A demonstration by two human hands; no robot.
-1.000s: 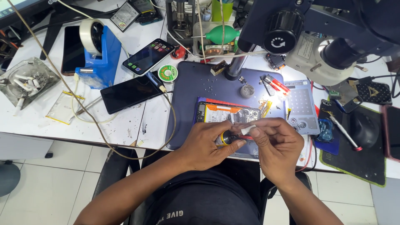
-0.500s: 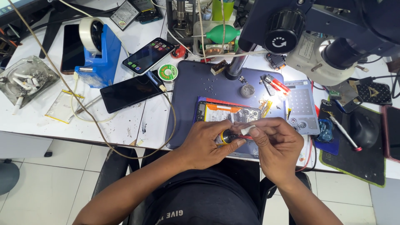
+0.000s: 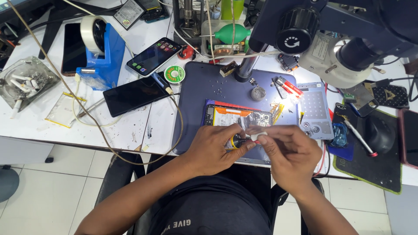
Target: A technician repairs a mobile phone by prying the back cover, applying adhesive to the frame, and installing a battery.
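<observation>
Nothing I see has shifted: left hand (image 3: 217, 148) still grips a yellow-banded tool (image 3: 235, 142), right hand (image 3: 289, 152) pinches a white piece (image 3: 257, 136), above the opened phone (image 3: 239, 117).

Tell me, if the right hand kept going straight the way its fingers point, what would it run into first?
Probably the left hand. The right hand points leftward, pinching a small white piece right at the left hand's fingertips and its yellow-banded tool, above the opened phone. Depth is hard to judge.

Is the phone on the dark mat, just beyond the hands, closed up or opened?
Opened. The phone lies flat on the mat with its back cover off, showing its orange and dark internal parts; both hands work at its near edge.
</observation>
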